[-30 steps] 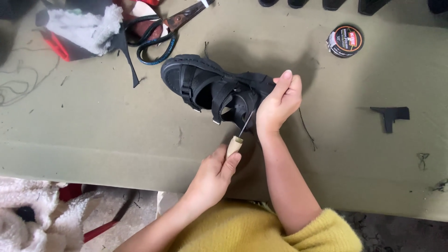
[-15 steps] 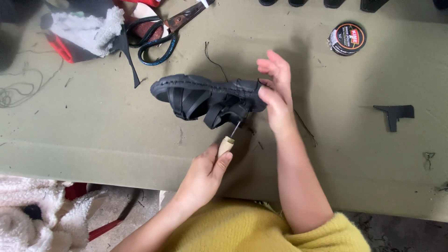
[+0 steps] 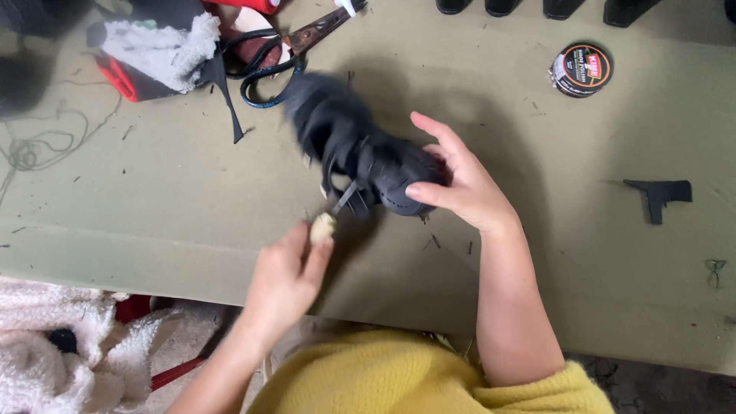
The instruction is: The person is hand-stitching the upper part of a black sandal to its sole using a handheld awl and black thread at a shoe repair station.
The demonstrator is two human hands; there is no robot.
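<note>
A black strapped sandal [image 3: 349,142] lies blurred on the olive-green table [image 3: 153,199], toe pointing up and left. My right hand [image 3: 460,180] cups its heel end, thumb pressed on the sole. My left hand [image 3: 287,276] grips a small tool with a pale wooden handle [image 3: 323,227]; its thin metal tip reaches up to the sandal's straps. Yellow sleeves show at the bottom.
Scissors [image 3: 295,42] lie at the top beside a heap of white fleece and red cloth [image 3: 157,54]. A round polish tin [image 3: 580,69] sits top right. A black L-shaped scrap [image 3: 661,193] lies at right. Loose thread [image 3: 34,146] curls at left.
The sandal has been turned, its toe swinging from left toward upper left. My right hand shifted from above the heel to cupping it from the right. My left hand moved slightly left.
</note>
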